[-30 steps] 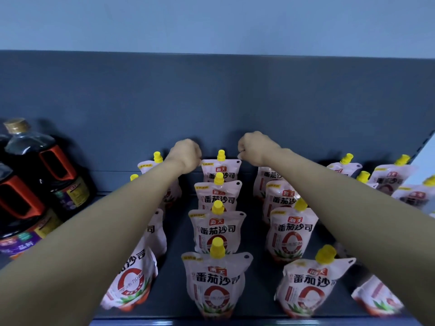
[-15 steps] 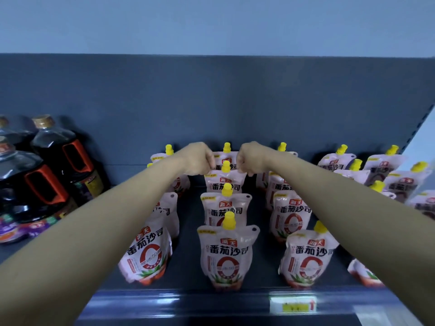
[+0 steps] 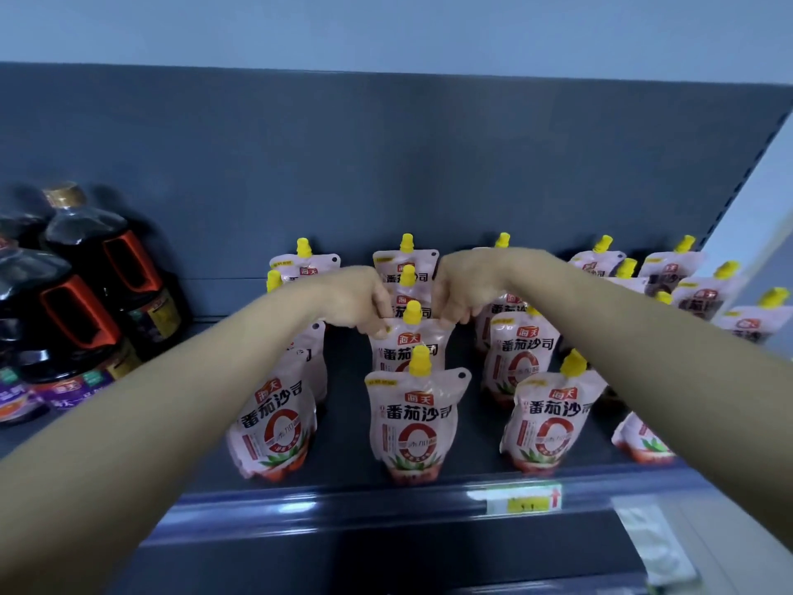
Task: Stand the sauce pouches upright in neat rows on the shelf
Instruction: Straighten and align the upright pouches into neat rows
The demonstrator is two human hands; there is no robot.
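While both arms reach in, left hand (image 3: 358, 300) & right hand (image 3: 465, 289) pinch the top corners of the 2nd pouch (image 3: 407, 347) in the middle row, upright behind the front pouch (image 3: 414, 427).

Dark soy sauce bottles (image 3: 81, 294) stand well left of the left hand (image 3: 358, 300), clustered at the shelf's left end; black liquid, orange-red handles, one gold cap (image 3: 64, 194) visible, purple labels low down. Price tag (image 3: 525, 500) below the right hand (image 3: 465, 289), on the front rail, yellow strip with red arrow. Grey back panel (image 3: 386, 165) behind both hands; pale wall (image 3: 386, 32) above.
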